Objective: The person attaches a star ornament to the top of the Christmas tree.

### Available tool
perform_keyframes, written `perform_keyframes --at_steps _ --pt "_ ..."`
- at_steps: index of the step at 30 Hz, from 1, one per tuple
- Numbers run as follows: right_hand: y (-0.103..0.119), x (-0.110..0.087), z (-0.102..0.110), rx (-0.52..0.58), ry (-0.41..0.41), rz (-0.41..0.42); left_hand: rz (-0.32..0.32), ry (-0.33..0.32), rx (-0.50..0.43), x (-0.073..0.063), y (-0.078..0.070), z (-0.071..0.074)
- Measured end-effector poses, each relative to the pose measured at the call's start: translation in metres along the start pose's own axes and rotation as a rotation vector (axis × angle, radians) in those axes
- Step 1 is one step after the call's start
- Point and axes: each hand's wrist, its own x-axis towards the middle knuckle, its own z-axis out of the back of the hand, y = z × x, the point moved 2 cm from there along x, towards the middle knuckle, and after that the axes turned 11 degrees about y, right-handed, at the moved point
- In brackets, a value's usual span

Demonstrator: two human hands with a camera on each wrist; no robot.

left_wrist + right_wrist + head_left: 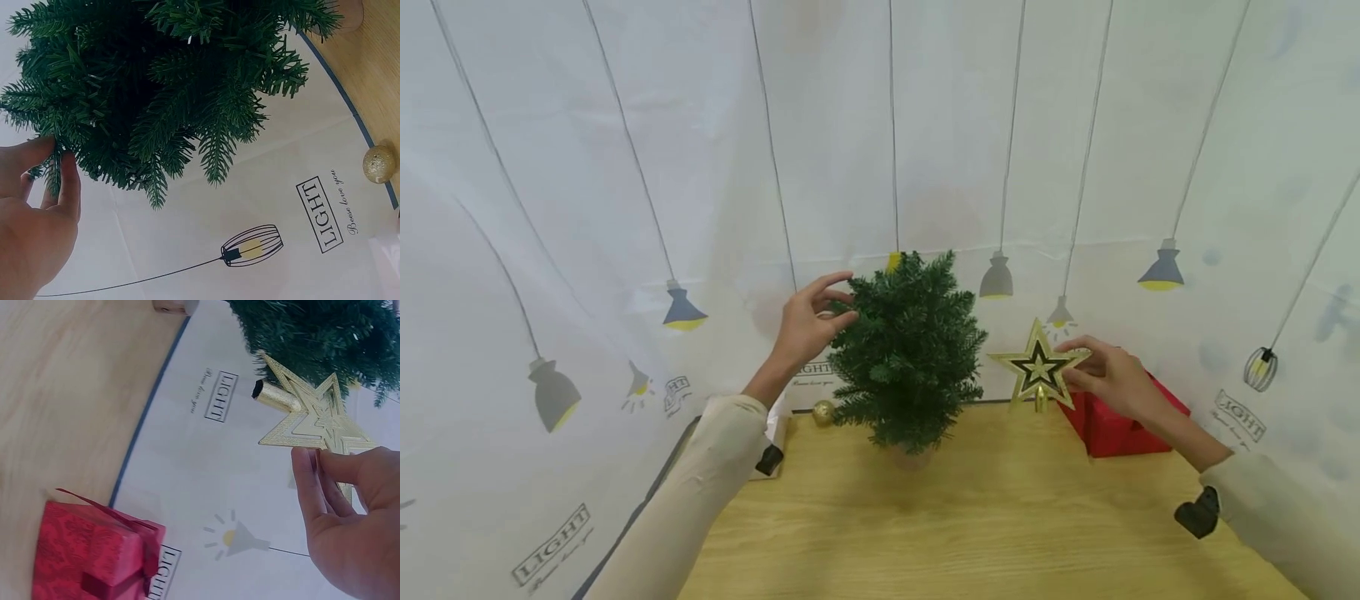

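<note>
A small artificial Christmas tree (910, 350) stands upright on the table, dense with green needles. At its upper left, my left hand (811, 321) is against the foliage. In the left wrist view, the left hand's (44, 206) thumb and fingers pinch a branch tip (53, 172). Right of the tree, my right hand (1112, 377) holds a gold star tree topper (1037, 367) in the air by one point. The right wrist view shows the hand (356, 512) pinching the star (319, 419), whose hollow socket (275, 397) faces away from the fingers.
A red gift box (1123, 429) with a ribbon sits at the table's back right, below my right hand. One gold ball ornament (823, 412) lies left of the tree. Behind the wooden table (985, 533) hangs a pale cloth (842, 125) printed with lamps.
</note>
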Motion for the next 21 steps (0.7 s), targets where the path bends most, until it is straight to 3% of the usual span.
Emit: perform_keyframes --at_steps 9,21 --pt "0.012 0.015 0.018 -0.069 -0.071 0.013 0.006 0.002 -0.019 0.000 0.000 -0.001" --pt "0.033 0.033 0.039 -0.047 -0.130 0.034 -0.014 0.010 -0.031 -0.001 0.000 0.000"
